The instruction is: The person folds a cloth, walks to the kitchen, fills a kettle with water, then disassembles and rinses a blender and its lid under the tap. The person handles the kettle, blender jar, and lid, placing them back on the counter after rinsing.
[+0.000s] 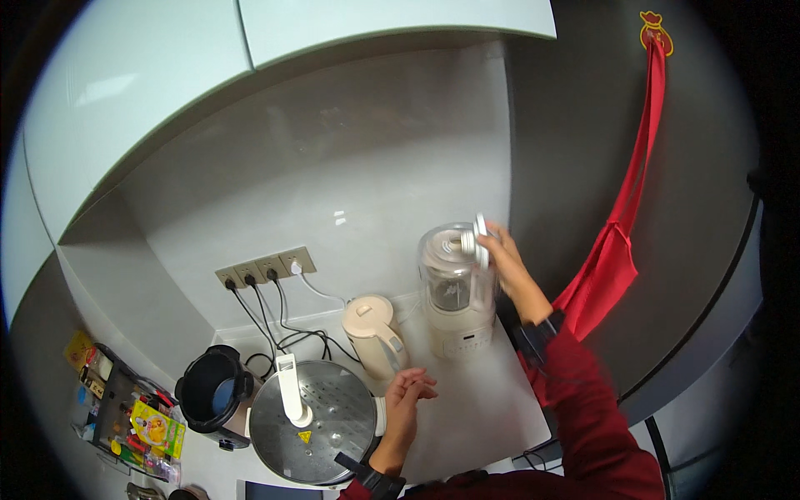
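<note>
A white round lid (pixel 481 242) with a ridged plug is turned on edge, and my right hand (pixel 511 265) grips its rim. It is at the upper right side of a cream blender (pixel 459 331) with a clear jug and a clear outer cover; whether lid and cover touch, I cannot tell. My left hand (pixel 405 403) hangs over the counter with nothing in it, its fingers loosely curled and slightly apart. Just beyond it stands a cream electric kettle (pixel 370 334). A large pot's glass lid (pixel 337 406) with an upright white handle is left of that hand.
An open electric cooker body (pixel 215 387) stands left of the pot. Black cords (pixel 294 340) trail from the wall sockets (pixel 265 269). A dark rack (pixel 115 400) of packets and bottles is at far left. A red apron (pixel 606 269) hangs at right; wall cabinets (pixel 387 15) jut overhead.
</note>
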{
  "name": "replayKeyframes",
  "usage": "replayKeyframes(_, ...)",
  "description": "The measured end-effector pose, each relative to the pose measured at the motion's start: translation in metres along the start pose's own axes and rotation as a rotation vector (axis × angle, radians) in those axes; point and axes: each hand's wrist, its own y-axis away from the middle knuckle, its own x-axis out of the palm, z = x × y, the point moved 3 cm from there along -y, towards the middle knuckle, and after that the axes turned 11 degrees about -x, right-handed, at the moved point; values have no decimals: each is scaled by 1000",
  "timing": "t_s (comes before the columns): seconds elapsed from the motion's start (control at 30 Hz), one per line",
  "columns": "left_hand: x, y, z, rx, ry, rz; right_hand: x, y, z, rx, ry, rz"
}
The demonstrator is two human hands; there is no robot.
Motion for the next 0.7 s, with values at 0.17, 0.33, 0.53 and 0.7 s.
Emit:
replayKeyframes(0.17, 5, -17, 47, -80, -232, -69, 9, 162, -49, 808, -1025, 302)
replayKeyframes(0.33, -3, -25, 110, -379, -177, 60, -9, 259, -79, 1031, -1051, 239)
replayKeyframes(0.53, -7, -28, 158, -489, -365, 32, -38, 291, -95, 1049, -751, 165)
replayKeyframes(0.7, -25, -42, 201, -551, -395, -68, -79, 329, -145, 1008, -155, 34)
